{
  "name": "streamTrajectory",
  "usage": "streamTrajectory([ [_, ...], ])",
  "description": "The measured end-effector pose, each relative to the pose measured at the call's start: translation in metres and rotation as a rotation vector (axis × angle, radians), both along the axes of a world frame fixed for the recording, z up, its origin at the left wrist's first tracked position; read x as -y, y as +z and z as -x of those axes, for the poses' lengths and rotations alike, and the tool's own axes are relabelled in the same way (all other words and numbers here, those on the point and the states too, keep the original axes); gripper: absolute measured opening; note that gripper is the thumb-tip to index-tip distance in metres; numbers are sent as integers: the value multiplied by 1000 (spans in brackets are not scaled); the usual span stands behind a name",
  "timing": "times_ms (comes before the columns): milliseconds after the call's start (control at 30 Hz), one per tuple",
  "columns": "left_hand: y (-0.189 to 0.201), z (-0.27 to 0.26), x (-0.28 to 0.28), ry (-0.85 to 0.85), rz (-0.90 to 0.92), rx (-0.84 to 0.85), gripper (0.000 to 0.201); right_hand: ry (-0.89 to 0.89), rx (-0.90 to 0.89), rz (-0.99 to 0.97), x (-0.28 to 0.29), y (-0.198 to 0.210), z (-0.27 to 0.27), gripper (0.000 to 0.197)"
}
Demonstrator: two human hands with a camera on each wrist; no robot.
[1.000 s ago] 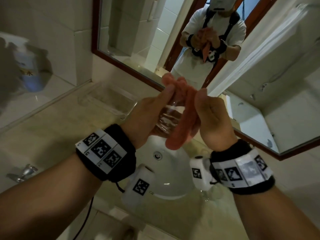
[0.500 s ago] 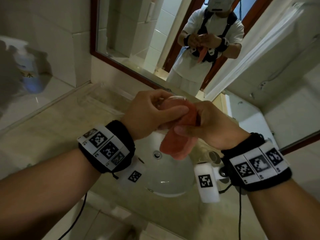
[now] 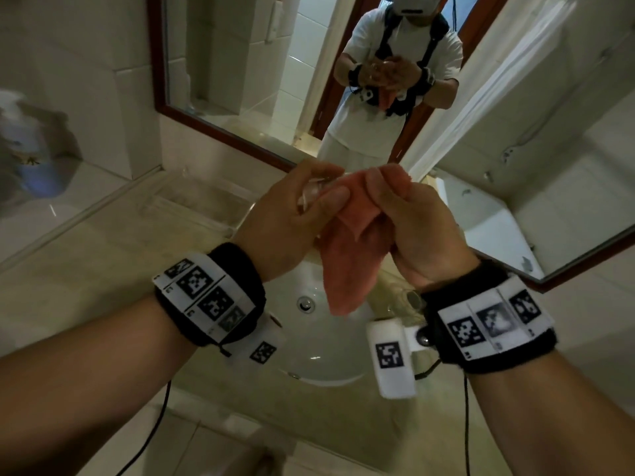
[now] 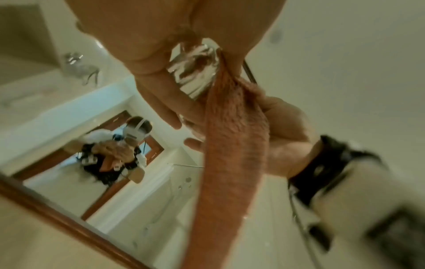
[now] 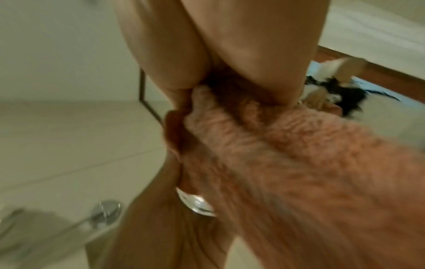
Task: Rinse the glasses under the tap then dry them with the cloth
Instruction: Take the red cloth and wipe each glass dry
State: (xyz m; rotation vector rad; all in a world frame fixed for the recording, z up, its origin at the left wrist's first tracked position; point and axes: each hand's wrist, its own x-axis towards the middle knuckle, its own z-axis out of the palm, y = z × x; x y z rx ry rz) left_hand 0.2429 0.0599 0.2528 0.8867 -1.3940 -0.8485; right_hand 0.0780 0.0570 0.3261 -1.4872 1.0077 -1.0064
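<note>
Above the white basin (image 3: 330, 365) both hands work on a small clear glass (image 3: 311, 194). My left hand (image 3: 302, 214) grips the glass (image 4: 195, 72), fingers and thumb curled round it. My right hand (image 3: 409, 218) holds a pink cloth (image 3: 347, 255) bunched against the glass, its thumb pressing the cloth's top. The cloth (image 4: 232, 163) hangs down in a long fold toward the basin. In the right wrist view the cloth (image 5: 287, 163) fills the middle, with the glass's thick base (image 5: 197, 202) showing at its edge. Most of the glass is hidden by fingers and cloth.
A wood-framed mirror (image 3: 240, 80) runs along the wall behind the basin and reflects a person in white. The drain (image 3: 305, 304) sits in the basin's middle. A clear tray (image 3: 192, 201) lies on the beige counter at left. A chrome fitting (image 4: 78, 63) shows in the left wrist view.
Both hands came down from mirror height to just above the basin. The right hand has shifted on the cloth, so that more of it now hangs below the glass.
</note>
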Motion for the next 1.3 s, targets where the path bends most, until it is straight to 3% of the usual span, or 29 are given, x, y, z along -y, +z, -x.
streamTrajectory([
  [67,4,4,1,67,-57,-101,38,10,-209,195,-3,1,-4,27],
  [133,10,6,2,91,-103,-164,58,89,-322,337,-5,1,-4,7],
  [233,13,6,3,29,-287,-225,73,194,-501,450,-1,-5,2,20],
  [333,15,1,2,-212,-540,-418,74,196,-687,517,3,-10,7,49],
  [400,14,0,3,-277,-570,-431,61,151,-631,517,5,-9,11,45],
  [467,11,0,2,-175,-441,-372,44,86,-476,467,9,-8,12,30],
  [533,9,0,0,-23,-217,-129,38,28,-288,360,11,-7,9,11],
  [567,8,1,-1,24,-142,-46,34,3,-211,294,11,-6,5,11],
  [667,9,5,4,84,-148,-127,22,21,-208,277,5,-3,-4,15],
  [800,12,1,10,-209,-410,-446,62,118,-363,436,2,-4,-3,29],
  [833,12,-2,10,-274,-476,-484,66,152,-365,456,2,-4,0,22],
  [900,13,-9,12,-422,-589,-491,64,257,-402,463,2,1,6,7],
  [967,16,-11,10,-546,-662,-467,68,317,-472,476,1,2,12,23],
  [1000,13,-11,10,-562,-658,-460,74,293,-467,494,1,1,15,21],
  [1100,12,-1,7,-376,-500,-457,72,134,-352,511,4,1,15,11],
  [1167,12,7,2,-178,-306,-313,58,53,-188,403,8,0,16,11],
  [1233,10,13,-3,-132,-167,-200,41,33,-79,268,8,-1,15,16],
  [1300,8,13,0,-64,-165,-175,31,68,9,171,5,-2,13,15],
])
